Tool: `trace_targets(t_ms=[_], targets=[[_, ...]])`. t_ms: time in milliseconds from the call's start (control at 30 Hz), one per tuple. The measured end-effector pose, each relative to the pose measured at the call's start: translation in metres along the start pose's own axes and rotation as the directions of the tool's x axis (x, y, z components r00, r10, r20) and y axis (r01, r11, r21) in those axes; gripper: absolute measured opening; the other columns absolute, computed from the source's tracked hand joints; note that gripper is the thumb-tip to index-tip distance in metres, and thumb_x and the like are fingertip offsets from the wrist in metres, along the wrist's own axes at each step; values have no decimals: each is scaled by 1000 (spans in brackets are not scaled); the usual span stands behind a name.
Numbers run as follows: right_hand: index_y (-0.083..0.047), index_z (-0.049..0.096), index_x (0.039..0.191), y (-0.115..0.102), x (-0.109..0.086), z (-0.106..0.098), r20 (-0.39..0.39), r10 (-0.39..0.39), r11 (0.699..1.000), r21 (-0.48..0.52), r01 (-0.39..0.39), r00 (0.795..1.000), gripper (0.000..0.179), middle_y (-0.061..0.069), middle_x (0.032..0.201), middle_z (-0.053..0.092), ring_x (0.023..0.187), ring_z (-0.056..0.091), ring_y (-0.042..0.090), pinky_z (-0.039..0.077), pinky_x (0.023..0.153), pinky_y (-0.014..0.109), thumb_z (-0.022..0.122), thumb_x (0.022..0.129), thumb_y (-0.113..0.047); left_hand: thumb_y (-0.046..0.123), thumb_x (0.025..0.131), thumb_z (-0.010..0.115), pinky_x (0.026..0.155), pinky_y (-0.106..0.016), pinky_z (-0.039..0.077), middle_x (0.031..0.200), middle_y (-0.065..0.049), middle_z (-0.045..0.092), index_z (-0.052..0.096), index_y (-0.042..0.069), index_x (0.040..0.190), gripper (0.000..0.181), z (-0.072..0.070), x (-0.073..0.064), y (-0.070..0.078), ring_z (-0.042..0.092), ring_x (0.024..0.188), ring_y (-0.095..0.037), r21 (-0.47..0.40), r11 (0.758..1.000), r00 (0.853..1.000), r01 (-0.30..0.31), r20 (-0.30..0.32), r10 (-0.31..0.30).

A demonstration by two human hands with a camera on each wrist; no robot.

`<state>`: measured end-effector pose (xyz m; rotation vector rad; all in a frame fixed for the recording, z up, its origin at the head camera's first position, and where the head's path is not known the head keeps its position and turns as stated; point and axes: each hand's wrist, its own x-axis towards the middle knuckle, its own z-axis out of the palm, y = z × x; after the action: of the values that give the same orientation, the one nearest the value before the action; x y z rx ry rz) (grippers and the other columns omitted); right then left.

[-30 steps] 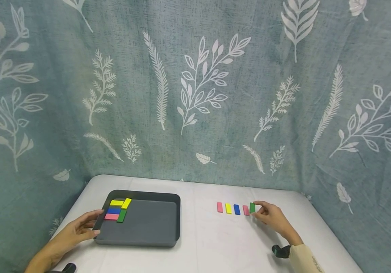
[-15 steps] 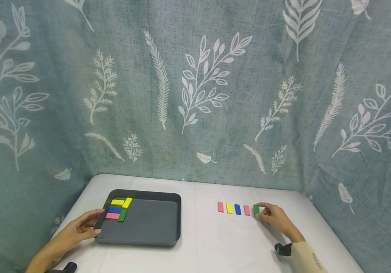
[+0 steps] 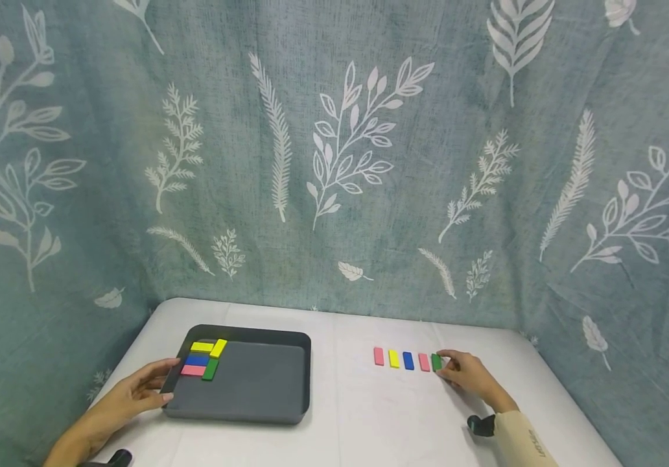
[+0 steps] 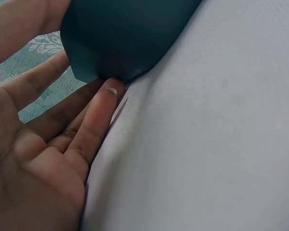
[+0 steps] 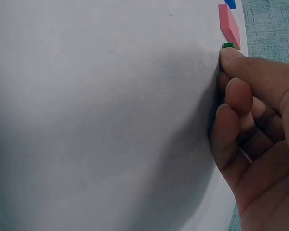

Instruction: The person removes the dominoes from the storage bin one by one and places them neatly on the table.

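In the head view my right hand [image 3: 470,376] pinches a small green block [image 3: 436,361] between thumb and fingertips, at the right end of a row on the white cloth. Close to its left lies a pink block [image 3: 424,362], then a blue block [image 3: 408,360], a yellow block [image 3: 394,359] and another pink block [image 3: 378,356]. The right wrist view shows only a bit of the green block [image 5: 228,45] above the thumb. My left hand [image 3: 136,389] grips the left side of a dark grey tray [image 3: 264,383], thumb at its near corner.
Inside the tray, at its left, lie two yellow blocks [image 3: 201,347], a blue block [image 3: 197,359], a pink block [image 3: 193,371] and a slanted green block [image 3: 210,370]. A patterned teal curtain [image 3: 288,259] hangs behind the white-covered table [image 3: 346,415].
My right hand shifted the green block right, away from the neighbouring pink one, then slightly back toward it. The left hand and tray stay in place.
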<state>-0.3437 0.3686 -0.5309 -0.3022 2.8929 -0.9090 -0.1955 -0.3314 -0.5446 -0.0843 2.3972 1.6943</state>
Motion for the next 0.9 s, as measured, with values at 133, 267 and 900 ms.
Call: trace_targets(t_ms=[133,267,900], targets=[[4,59,138,-2,-1,-1,5,24,1000,6,-24,1000,48,2,77,62,63,55,16,45,57,30,73,95,-11,32,95,76,99,-54,43,160,-25,30,34,10,160,81,-1,0,-2,38,134,-40,-21,1000,1000,-20,22,20],[2,59,139,-3,-3,-2,0,89,995,37,-89,996,48,4,79,61,65,55,18,46,58,31,73,95,-11,30,97,73,99,-52,43,162,-24,29,33,9,160,78,-2,-2,-3,37,135,-41,-38,999,998,-36,43,37],[0,58,140,-35,3,-8,-71,37,994,108,-29,997,49,11,81,63,62,53,19,43,59,31,72,98,-21,30,97,73,101,-52,42,161,-25,30,34,8,160,77,-2,0,-1,38,135,-41,-26,998,998,-57,36,58]])
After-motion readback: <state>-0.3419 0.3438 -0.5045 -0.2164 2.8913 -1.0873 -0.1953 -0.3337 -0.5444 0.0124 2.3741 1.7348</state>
